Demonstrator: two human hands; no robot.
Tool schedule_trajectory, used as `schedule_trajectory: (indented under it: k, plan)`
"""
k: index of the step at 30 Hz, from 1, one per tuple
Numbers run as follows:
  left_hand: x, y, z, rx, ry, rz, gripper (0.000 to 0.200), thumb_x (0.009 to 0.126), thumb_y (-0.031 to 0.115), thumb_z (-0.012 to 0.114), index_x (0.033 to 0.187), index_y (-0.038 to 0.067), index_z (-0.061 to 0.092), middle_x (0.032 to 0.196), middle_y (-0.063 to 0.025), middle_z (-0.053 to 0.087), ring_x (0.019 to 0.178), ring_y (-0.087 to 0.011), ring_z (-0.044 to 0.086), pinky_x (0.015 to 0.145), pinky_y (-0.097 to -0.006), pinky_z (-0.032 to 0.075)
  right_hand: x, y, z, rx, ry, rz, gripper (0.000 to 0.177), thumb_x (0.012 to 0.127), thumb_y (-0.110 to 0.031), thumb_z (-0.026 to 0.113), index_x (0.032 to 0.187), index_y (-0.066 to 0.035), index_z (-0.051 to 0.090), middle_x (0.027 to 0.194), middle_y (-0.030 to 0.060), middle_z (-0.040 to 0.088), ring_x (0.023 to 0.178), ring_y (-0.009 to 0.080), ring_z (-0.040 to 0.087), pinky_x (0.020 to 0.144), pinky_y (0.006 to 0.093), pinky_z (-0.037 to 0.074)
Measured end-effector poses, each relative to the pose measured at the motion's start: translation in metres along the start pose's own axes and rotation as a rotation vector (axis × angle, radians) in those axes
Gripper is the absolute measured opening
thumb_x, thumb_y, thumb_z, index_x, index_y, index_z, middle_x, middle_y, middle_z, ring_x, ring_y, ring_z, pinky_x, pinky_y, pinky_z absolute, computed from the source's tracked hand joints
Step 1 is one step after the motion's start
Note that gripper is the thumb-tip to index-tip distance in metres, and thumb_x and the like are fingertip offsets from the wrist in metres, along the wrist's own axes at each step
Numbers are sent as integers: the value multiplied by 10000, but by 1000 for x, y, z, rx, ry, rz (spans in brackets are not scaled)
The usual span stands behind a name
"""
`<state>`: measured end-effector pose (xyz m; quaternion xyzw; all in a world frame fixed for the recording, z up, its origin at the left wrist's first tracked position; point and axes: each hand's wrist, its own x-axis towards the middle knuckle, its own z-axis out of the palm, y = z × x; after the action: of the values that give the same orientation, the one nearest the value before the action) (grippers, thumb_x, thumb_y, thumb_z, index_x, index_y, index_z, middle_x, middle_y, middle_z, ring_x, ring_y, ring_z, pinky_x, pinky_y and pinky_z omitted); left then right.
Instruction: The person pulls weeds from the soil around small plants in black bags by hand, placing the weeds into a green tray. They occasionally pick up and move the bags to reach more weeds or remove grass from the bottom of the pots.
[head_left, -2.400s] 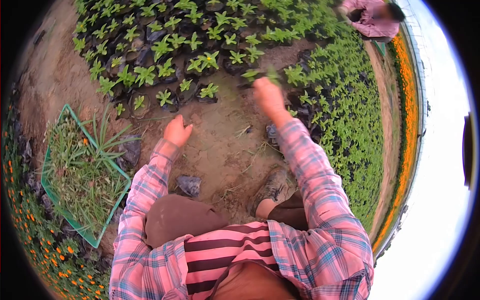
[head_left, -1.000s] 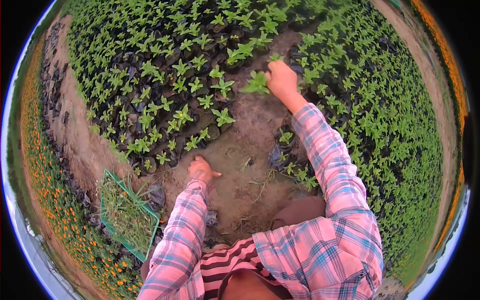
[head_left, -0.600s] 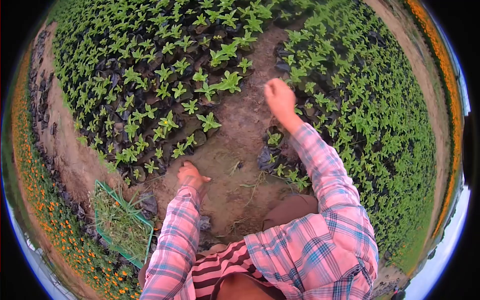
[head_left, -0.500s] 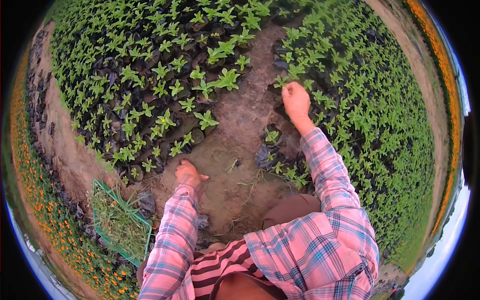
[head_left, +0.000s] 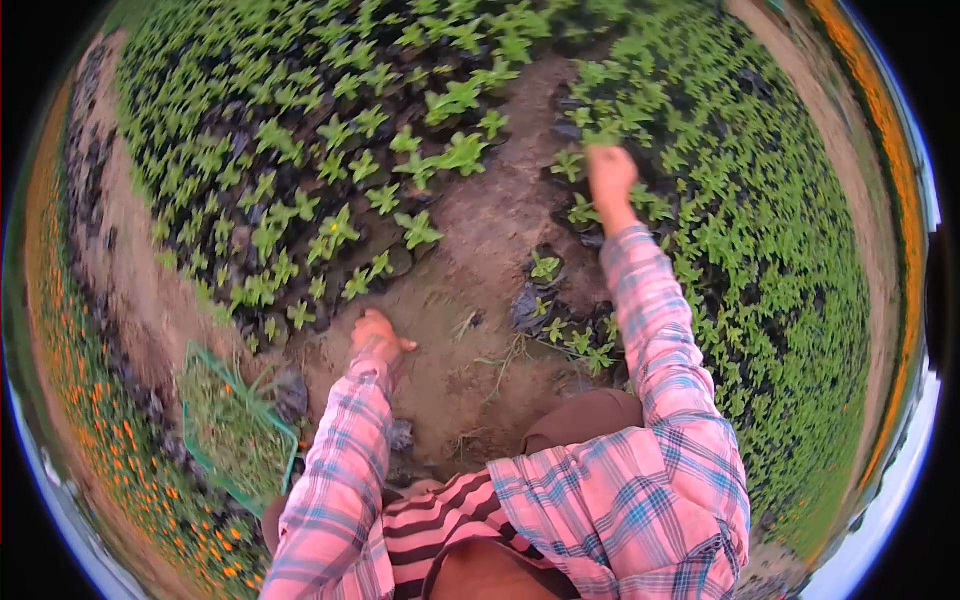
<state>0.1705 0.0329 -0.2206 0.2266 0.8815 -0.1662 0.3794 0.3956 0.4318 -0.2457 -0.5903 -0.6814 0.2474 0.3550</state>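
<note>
My right hand point(head_left: 612, 178) reaches over the seedlings point(head_left: 650, 205) on the right side of the path. Its fingers are closed, blurred a little by motion, and whatever they may hold is hidden. Lower down, my left hand point(head_left: 376, 333) is at the bare soil point(head_left: 450, 340), beside the front edge of the left bed of seedlings point(head_left: 345, 230). Its thumb sticks out to the right, apart from the other fingers, and it appears to hold nothing. The young green plants grow in black plastic bags point(head_left: 528, 308).
A green-rimmed crate point(head_left: 190, 425) full of pulled grass point(head_left: 235, 430) stands at lower left. A dirt path point(head_left: 515, 190) runs between the beds. Loose weeds point(head_left: 508, 362) lie on the soil near my knee point(head_left: 585, 420). Orange flowers point(head_left: 110, 440) line the left.
My right hand has moved slightly up and to the right over the plants. The left hand stays at nearly the same spot on the soil. The whole view has shifted slightly.
</note>
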Motion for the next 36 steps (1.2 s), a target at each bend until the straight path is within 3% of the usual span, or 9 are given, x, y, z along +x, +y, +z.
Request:
schedule_trajectory:
  k: [4, 11, 13, 15, 17, 18, 20, 24, 36]
  plan:
    - [-22, -1, -10, 1, 120, 128, 773, 548, 493, 863, 1087, 17, 581, 1103, -137, 612, 1088, -281, 590, 884, -367, 503, 36, 11, -11, 1160, -263, 473, 207, 899, -217, 387, 905, -76, 537, 559, 0, 417, 462, 155, 409, 428, 318, 365]
    - [-8, 11, 6, -58, 148, -193, 850, 531, 415, 904, 1199, 72, 507, 1150, -126, 580, 1081, -315, 581, 882, -410, 516, -164, -288, -47, 787, -1296, -53, 217, 879, -100, 607, 1087, -40, 630, 863, -7, 596, 718, 79, 550, 647, 214, 445]
    - [1, 11, 13, -99, 175, -249, 479, 723, 267, 718, 1158, 124, 577, 1135, -99, 602, 1054, -283, 593, 807, -400, 530, -174, -300, -52, 717, -1466, -177, 205, 869, -72, 614, 1071, -48, 644, 928, 6, 618, 759, 76, 566, 674, 222, 457]
    - [13, -1, 32, -79, 249, -205, 323, 764, 219, 672, 1078, 152, 632, 1051, -75, 633, 974, -247, 620, 738, -379, 539, -153, -274, -36, 465, -1106, -669, 188, 857, -34, 613, 1042, -27, 645, 929, 7, 619, 750, 67, 558, 671, 222, 458]
    - [12, -9, 28, -159, 199, -52, 143, 690, 198, 734, 819, 150, 697, 787, -47, 668, 745, -194, 669, 614, -325, 549, -126, -211, -12, 360, -910, -385, 141, 849, -39, 618, 983, -33, 660, 907, 30, 633, 733, 90, 557, 665, 240, 464]
    - [-5, -9, 2, -95, -65, 22, 804, 590, 466, 860, 1207, 64, 539, 1182, -175, 593, 1117, -320, 573, 890, -405, 509, -111, -176, -9, 262, -807, -375, 118, 858, -51, 610, 962, -38, 665, 869, 36, 640, 727, 93, 567, 665, 250, 470]
    - [0, -15, 26, -28, 285, 156, 623, 531, 432, 893, 967, 69, 636, 962, -92, 662, 910, -249, 657, 772, -377, 544, -91, -124, -25, 45, -596, -279, 123, 847, -119, 622, 940, -52, 667, 793, 55, 661, 726, 124, 614, 676, 268, 487]
    - [-3, -1, -2, -48, 36, -8, 897, 504, 446, 905, 1182, 49, 472, 1130, -163, 591, 1107, -303, 575, 893, -392, 508, -51, -29, -37, -27, -320, -33, 167, 798, -151, 642, 911, -29, 655, 783, 116, 666, 762, 234, 652, 720, 341, 510]
    - [-8, 2, -6, -52, -7, -61, 935, 504, 432, 910, 1221, 67, 432, 1198, -145, 540, 1136, -315, 547, 892, -418, 513, -23, -28, -16, -603, -227, -320, 176, 776, -199, 654, 905, -86, 616, 915, 153, 590, 816, 368, 615, 685, 466, 505]
